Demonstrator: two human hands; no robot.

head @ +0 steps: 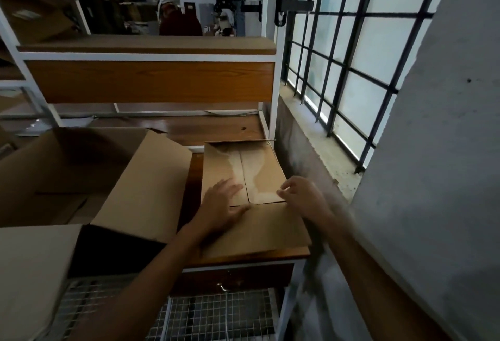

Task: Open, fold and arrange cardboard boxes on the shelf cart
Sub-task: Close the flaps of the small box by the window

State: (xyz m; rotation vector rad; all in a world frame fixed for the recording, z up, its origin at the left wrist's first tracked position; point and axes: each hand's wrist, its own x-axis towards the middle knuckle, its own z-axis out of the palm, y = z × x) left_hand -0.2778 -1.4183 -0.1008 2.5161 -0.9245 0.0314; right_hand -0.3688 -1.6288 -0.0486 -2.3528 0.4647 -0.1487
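Flattened cardboard box [251,205] on wooden shelf [224,127], 5 o'clock of open box [89,178] | left hand [224,205] flat, open | right hand [300,194] pinching flap edge | risk: flap tears under uneven pull.

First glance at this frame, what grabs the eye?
Centre frame, a flat brown cardboard box lies on the wooden shelf of the white metal cart, the left hand pressed flat on it and the right hand curled at its flap edge. To the left, a large open cardboard box with a raised flap stands beside it. On the right, a bright barred window lights the dim scene.
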